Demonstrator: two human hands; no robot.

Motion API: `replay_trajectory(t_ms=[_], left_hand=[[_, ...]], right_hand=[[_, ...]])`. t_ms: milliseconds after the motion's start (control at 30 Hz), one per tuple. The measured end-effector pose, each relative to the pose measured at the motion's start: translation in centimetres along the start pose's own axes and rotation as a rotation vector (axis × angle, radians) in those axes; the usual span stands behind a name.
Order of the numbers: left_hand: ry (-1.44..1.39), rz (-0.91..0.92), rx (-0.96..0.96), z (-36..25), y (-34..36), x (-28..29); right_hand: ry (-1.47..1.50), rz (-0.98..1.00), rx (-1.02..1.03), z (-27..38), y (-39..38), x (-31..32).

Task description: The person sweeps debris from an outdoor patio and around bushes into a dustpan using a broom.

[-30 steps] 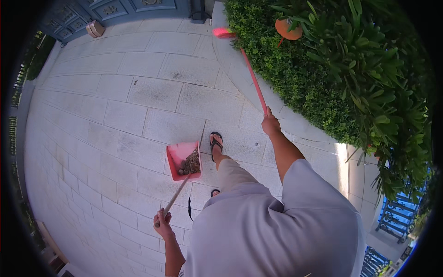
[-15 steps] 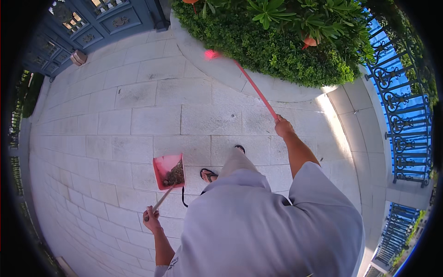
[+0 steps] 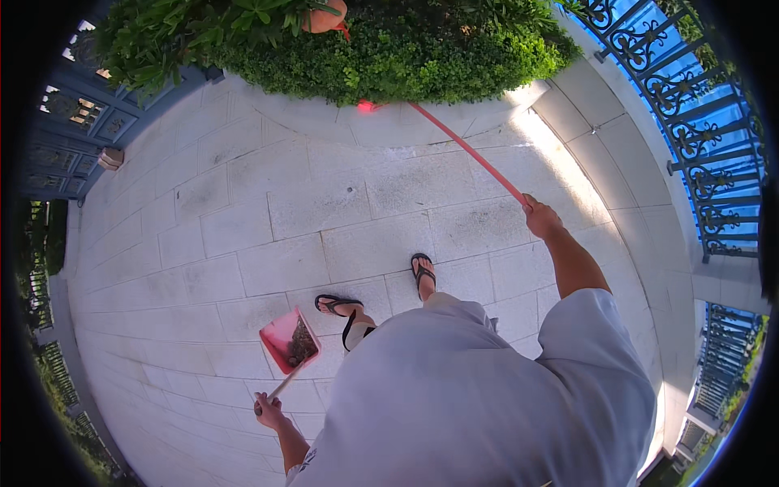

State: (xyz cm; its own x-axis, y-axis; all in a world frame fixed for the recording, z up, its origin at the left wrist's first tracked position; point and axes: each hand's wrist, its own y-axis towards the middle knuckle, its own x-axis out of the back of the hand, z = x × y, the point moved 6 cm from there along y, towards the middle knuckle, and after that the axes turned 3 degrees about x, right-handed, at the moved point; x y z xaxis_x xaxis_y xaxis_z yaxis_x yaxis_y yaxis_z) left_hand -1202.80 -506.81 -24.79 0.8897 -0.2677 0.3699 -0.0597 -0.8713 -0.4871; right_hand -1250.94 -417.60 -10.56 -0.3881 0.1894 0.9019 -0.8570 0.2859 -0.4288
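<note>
My left hand is closed round the handle of a pink dustpan, low on the left beside my left foot. A heap of brown debris lies along the pan's right side. At the right, with my arm stretched forward, my right hand grips a long pink broom handle near its end. The handle slants away to the far left and passes under the hedge's edge. Bright pink bristles show at the foot of the hedge; leaves hide the rest of the broom head.
A dense green hedge with an orange round ornament fills the far side. Pale stone paving spreads around my sandalled feet. A dark iron fence bends along the right, and a blue-grey gate stands far left.
My view has turned and come closer to the hedge. Both feet now show, the right one farther forward. The bristles have gone partly under the leaves; both hands keep their holds.
</note>
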Motion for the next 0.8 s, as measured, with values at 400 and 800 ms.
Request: replay_trajectory(t_ms=[400, 800], left_hand=[[-0.022, 0.179, 0.028, 3.8, -16.5, -4.2], [-0.041, 0.369, -0.041, 10.1, -34.0, -5.9]], right_hand=[[0.090, -0.103, -0.011, -27.9, -7.2, 2.9], [0.232, -0.195, -0.192, -37.5, -23.5, 5.2]])
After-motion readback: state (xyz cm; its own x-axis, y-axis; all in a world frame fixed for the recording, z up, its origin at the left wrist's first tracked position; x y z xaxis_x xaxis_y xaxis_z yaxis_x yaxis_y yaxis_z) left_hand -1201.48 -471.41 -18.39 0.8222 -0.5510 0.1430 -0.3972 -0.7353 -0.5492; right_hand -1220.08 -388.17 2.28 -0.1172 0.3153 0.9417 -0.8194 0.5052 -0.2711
